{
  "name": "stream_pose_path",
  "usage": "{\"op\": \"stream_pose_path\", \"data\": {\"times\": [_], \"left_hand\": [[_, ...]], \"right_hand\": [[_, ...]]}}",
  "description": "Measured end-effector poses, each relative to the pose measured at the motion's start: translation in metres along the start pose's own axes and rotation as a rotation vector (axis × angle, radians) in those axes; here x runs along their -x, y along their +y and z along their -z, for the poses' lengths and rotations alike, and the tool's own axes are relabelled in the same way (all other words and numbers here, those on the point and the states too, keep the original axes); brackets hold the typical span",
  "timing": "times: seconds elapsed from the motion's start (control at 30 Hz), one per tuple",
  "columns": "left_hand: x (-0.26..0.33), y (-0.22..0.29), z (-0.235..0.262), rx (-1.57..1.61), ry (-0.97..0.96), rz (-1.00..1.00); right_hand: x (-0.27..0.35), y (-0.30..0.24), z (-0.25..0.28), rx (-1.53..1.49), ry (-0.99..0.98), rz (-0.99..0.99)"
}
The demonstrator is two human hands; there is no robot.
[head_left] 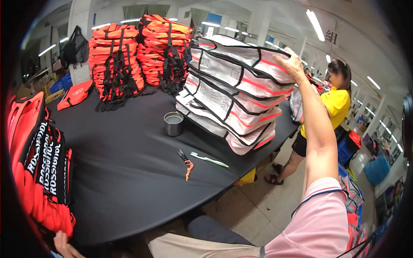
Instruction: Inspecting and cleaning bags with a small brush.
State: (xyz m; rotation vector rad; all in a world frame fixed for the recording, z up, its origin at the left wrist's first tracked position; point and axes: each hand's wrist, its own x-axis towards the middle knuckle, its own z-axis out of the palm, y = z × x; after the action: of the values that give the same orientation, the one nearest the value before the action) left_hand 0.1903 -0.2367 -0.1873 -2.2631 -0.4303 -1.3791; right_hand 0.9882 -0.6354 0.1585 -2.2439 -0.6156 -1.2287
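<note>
Up at the right, my right hand [290,65] is closed on the upper corner of a white bag piece [269,60] with black binding and red trim. That piece lies at the top of a leaning stack of similar white pieces [232,101]. Low at the left, my left hand [65,246] is partly cut off by the picture's rim. Its visible fingers are stretched toward the lower edge of a stack of red bags [45,180] with black lettered panels, and they seem to touch it. Nothing shows between those fingers.
On the black-covered table [124,172] are a metal cup [174,124], thread snips [186,162] with an orange cord and a green-white toothbrush [209,159]. Two tall piles of orange bags [115,64] stand behind. A person in yellow [335,105] stands beyond the table's right side.
</note>
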Motion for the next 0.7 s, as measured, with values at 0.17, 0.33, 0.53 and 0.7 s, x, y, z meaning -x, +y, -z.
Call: {"op": "stream_pose_path", "data": {"times": [0.17,0.33,0.53,0.7], "left_hand": [[-0.093,0.154,-0.021,0.148,-0.167,0.295],[-0.092,0.16,-0.024,0.295,-0.286,0.439],[-0.127,0.183,-0.041,0.477,-0.159,0.551],[-0.157,0.225,-0.066,0.795,-0.129,0.64]], "right_hand": [[0.018,0.016,-0.036,-0.08,0.031,0.025],[0.018,0.007,-0.037,-0.196,0.358,0.042],[-0.024,-0.026,0.034,-0.074,0.741,0.143],[-0.048,-0.062,0.096,-0.012,0.858,0.248]]}}
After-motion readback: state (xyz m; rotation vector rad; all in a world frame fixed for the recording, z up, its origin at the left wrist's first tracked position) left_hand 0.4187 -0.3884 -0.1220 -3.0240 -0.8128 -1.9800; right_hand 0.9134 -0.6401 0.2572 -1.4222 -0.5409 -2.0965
